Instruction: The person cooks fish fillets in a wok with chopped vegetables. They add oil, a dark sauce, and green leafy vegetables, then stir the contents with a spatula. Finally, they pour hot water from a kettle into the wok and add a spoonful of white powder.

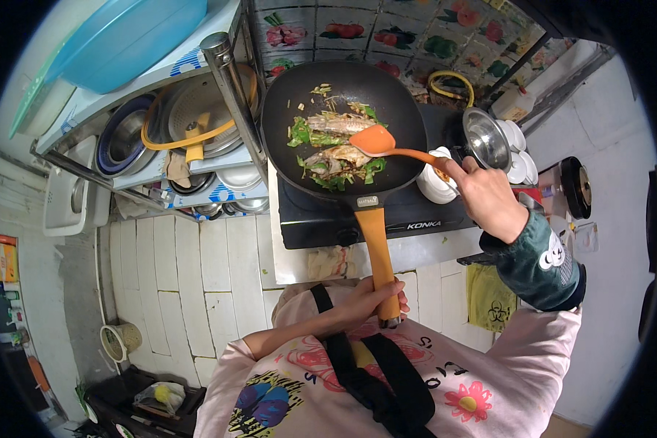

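Observation:
My left hand [376,300] is wrapped around the orange handle [376,241] of a black frying pan [399,104], which sits on a black KONKA gas stove [312,219]. In my right hand [490,197] is an orange spatula [373,140], its blade resting against the food. Two pieces of browned fish lie in the pan, the upper fish [328,123] partly beside green leaves and the lower fish [336,157] just under the blade. Chopped green pepper or leaves [299,133] and small bits of seasoning are scattered around them.
Right of the pan stand a white lidded pot [437,189], a steel bowl [484,137] and several white dishes [517,161]. A metal rack [219,52] at left holds basins, a strainer and an orange-rimmed glass lid [156,143]. A folded cloth [331,264] lies at the counter's front edge.

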The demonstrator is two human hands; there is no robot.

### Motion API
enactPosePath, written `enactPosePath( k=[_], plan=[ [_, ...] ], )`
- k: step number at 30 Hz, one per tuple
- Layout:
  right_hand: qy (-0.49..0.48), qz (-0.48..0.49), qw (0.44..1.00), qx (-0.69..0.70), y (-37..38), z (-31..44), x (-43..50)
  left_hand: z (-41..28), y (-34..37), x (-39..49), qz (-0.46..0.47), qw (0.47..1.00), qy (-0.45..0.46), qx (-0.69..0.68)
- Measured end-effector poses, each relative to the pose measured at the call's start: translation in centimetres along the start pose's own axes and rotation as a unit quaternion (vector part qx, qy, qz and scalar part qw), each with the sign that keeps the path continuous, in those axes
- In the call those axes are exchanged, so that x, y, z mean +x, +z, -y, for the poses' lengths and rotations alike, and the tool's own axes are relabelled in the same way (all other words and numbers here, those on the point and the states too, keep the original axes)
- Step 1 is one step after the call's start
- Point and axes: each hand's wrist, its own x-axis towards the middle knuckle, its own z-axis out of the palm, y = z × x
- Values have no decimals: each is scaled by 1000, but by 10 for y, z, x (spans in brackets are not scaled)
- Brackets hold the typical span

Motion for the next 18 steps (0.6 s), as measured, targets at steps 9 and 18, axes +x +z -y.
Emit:
enactPosePath(
  k=[9,18],
  plan=[
    [-39,13,987,155,-31,-32,26,3,1,0,-17,1000,17,-5],
    [-54,-2,991,120,-18,-14,48,-2,2,-2,-5,1000,3,1]
  ],
)
